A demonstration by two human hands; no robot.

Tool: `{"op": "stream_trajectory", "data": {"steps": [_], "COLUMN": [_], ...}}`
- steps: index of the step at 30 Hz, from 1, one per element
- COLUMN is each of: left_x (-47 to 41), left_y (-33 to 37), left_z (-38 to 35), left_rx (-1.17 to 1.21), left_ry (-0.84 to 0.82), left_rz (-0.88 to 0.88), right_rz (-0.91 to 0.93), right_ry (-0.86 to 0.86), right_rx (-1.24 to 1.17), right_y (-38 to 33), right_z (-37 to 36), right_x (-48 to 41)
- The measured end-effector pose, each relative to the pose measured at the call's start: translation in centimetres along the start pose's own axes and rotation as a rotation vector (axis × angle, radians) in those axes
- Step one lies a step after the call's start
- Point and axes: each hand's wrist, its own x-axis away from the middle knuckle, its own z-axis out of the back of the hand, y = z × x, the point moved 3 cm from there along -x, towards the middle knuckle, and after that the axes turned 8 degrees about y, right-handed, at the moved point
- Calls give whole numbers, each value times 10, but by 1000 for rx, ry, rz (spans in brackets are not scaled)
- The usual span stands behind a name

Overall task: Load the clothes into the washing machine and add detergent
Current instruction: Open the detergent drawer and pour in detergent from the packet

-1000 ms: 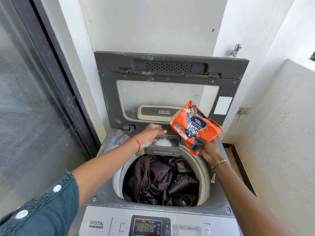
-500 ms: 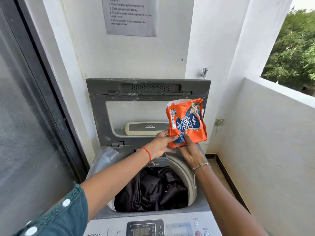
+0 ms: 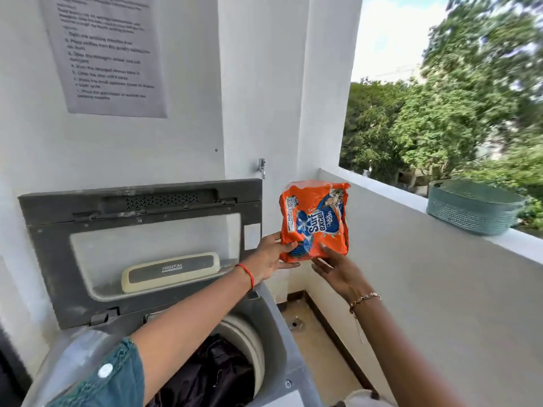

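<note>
An orange detergent packet is held upright in the air, to the right of the washing machine's raised lid. My left hand grips its lower left corner, thumb across the front. My right hand is at its lower right, thumb on the front and fingers spread under the bottom edge. The grey top-load washing machine stands open below my left arm. Dark clothes lie in its drum, partly hidden by that arm. The detergent drawer is hidden.
A green laundry basket sits on the white balcony ledge at the right. A printed notice hangs on the wall above the lid, with a tap beside it. A narrow floor strip with a drain runs between machine and ledge wall.
The packet went from tipped over the detergent drawer to upright and rightward, past the lid. My left hand left the drawer and took hold of the packet. The view swung up and right.
</note>
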Motion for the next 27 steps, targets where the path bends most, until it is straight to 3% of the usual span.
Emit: {"op": "stream_trajectory", "data": {"steps": [6,11,14,23,27], "left_x": [-49,-106,-141,-221,-247], "left_y": [8,14,20,51,50], "left_z": [-121,-236,-307,-457,-491], "left_rx": [-86,-133,-180,-70,-60], "left_ry": [-186,-283,-327,-271,-242], "left_rz": [-23,-56,-109,-296,-343], "right_rz": [201,434,558,842,825], "right_ry": [191,381,496,696,794], "right_rx": [37,547,728,1045,1136], "right_y": [-106,-211,-268,-394,-417], "right_z": [95,172,209,266,297], "right_x": [-30,-57,-78,-147,-183]}}
